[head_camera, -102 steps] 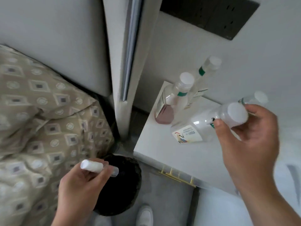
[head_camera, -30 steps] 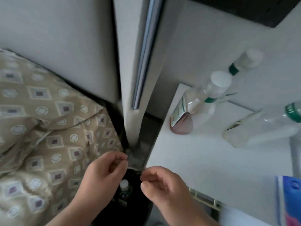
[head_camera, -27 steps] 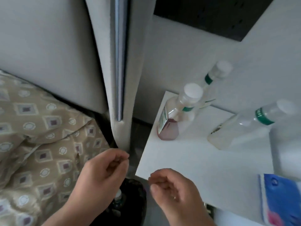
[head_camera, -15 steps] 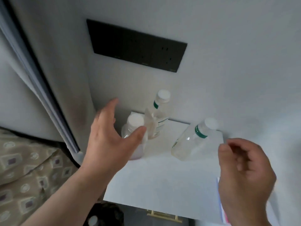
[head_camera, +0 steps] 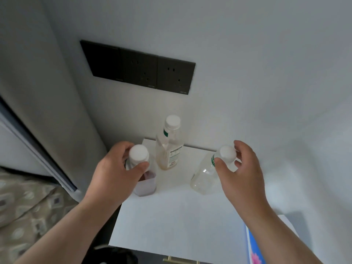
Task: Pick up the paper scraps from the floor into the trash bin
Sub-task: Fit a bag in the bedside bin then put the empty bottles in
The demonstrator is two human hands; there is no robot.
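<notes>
No paper scraps show anywhere in this view, and the floor itself is almost wholly hidden. The trash bin (head_camera: 114, 255) is only a dark shape at the bottom edge, low beneath the front left corner of the bedside table (head_camera: 181, 216). What is in hand is two bottles at the back of that table. The left hand (head_camera: 116, 174) has its fingers and thumb curled round the neck of a bottle with pink liquid (head_camera: 145, 184) near the left edge. The right hand (head_camera: 242, 168) pinches the white cap and neck of a clear bottle (head_camera: 204, 176), which looks empty and leans, right of the middle. A tall bottle (head_camera: 169, 149) stands between them against the back edge, just beside the pink one. The step looks like lifting both for the bin, so each should rise straight up before swinging forward, or the left hand's load may knock the tall bottle over. The pink one holds liquid and will pull harder on a grip near the cap, so a hold lower on the shoulder would be safer, and it should stay upright. The empty one is light and could twist in a pinch — firm the thumb. The bin sits low and mostly out of sight, so look down past the front edge before letting go, one bottle at a time.
</notes>
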